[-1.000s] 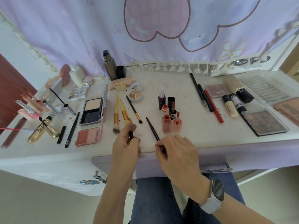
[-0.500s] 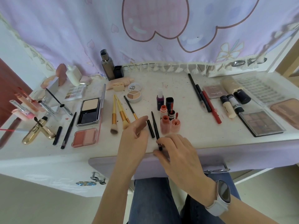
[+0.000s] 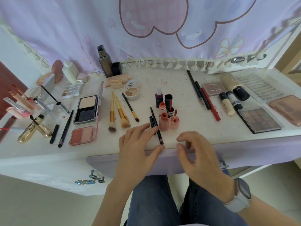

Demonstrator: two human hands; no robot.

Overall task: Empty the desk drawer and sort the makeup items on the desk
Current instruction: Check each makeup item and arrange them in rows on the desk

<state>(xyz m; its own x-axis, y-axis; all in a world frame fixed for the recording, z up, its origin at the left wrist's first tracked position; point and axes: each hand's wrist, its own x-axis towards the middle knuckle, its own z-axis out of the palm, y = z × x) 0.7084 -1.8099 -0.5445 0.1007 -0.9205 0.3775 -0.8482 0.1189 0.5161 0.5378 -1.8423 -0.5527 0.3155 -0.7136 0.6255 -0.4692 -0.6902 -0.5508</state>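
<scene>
Makeup lies spread over the white desk [image 3: 187, 128]. Two black pencils lie side by side near the front edge: a long one [image 3: 156, 126] and a shorter one [image 3: 152, 122]. My left hand [image 3: 136, 144] rests at them, fingertips touching the pencils, thumb near the long pencil's lower tip, fingers apart. My right hand [image 3: 193, 150] hovers over the front edge to the right, fingers curled loosely, holding nothing. Three gold-handled brushes [image 3: 119, 111] lie left of the pencils. Peach lip tints [image 3: 169, 121] stand just right of them.
A powder compact [image 3: 87, 108] and blush [image 3: 82, 136] lie at left, with mascaras [image 3: 35, 128] and liners [image 3: 65, 128] further left. Pencils [image 3: 202, 95], concealer tubes [image 3: 228, 103] and eyeshadow palettes [image 3: 259, 119] lie at right. Bottles [image 3: 105, 62] stand at the back. The drawer front [image 3: 162, 162] is below the edge.
Both pencils were laid side by side next to the lip tints. My right hand let go of its pencil and drew back right; my left hand now rests on the pair.
</scene>
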